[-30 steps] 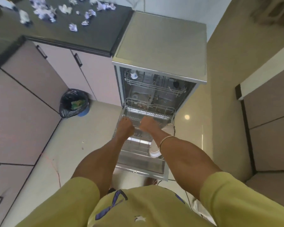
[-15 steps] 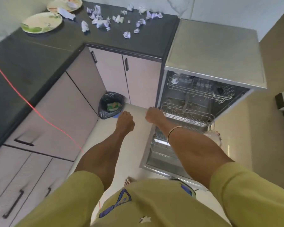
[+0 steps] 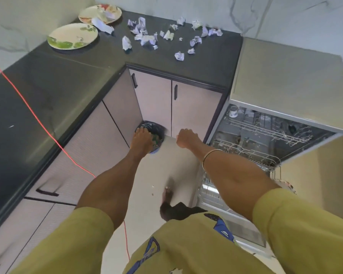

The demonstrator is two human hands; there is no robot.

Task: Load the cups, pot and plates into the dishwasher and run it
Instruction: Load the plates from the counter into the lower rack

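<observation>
Two patterned plates lie on the black counter's far left corner, the nearer plate [image 3: 73,36] bare and the farther plate [image 3: 100,14] with paper on it. The dishwasher [image 3: 285,80] stands open at the right, its door [image 3: 212,194] folded down. A white cup [image 3: 233,111] sits in the upper rack [image 3: 269,131]; the lower rack [image 3: 246,153] is pulled partly out, with a plate edge [image 3: 285,184] showing past my right arm. My left hand [image 3: 142,138] and my right hand [image 3: 187,136] hang in mid-air left of the dishwasher, fingers loosely curled, holding nothing.
Several crumpled paper scraps [image 3: 147,38] litter the black counter [image 3: 48,91]. A bin with a black liner [image 3: 156,131] stands on the floor in the cabinet corner, under my left hand. A red cord [image 3: 38,113] runs across the counter down to the floor.
Both hands have left the lower rack and swung left, away from the dishwasher. My view has turned left and up, bringing the counter and the two plates into sight.
</observation>
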